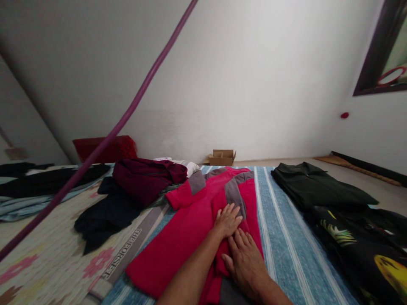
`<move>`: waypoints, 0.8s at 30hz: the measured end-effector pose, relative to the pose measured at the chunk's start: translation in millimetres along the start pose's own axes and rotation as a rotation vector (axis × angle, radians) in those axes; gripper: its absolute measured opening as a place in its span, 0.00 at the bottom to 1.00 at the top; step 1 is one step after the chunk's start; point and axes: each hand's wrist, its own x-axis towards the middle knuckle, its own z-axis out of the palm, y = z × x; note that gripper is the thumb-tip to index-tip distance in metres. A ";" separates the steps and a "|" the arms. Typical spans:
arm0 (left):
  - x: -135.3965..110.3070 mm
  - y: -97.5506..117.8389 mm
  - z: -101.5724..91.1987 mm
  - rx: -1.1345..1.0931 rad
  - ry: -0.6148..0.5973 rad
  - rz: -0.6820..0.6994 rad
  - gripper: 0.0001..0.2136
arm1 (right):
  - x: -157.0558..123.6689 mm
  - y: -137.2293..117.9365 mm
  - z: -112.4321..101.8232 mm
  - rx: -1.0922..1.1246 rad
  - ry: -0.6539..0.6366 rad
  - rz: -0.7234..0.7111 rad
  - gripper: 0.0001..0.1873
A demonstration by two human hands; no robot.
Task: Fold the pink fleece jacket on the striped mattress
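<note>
A red shirt [190, 224] with grey panels lies spread on the blue striped sheet, its collar end toward the wall. On its right side a strip of the cloth, with a grey patch, is folded inward over the body. My left hand [228, 220] rests flat on this folded part beside the grey patch, fingers stretched out. Closer to me, my right hand [246, 259] also lies flat on the folded cloth, its fingertips near my left hand. Neither hand grips anything. My forearms hide part of the shirt's lower end.
Dark folded shirts [318, 186] and a black printed garment [352, 250] lie at right. A maroon garment [143, 178] and dark blue cloth [108, 216] are heaped at left. A purple pole [133, 106] slants across the left. A cardboard box [221, 158] stands by the wall.
</note>
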 end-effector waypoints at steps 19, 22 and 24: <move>0.6 0.6 1.2 -0.019 0.006 -0.004 0.27 | 0.4 -0.1 -5.6 0.001 -0.044 0.000 0.31; 1.3 0.4 2.3 -0.018 0.008 -0.012 0.27 | 0.7 -0.3 -5.3 -0.006 -0.049 0.006 0.30; 1.5 0.4 2.6 -0.020 0.009 -0.011 0.27 | 0.8 0.0 -4.3 -0.010 -0.040 0.004 0.30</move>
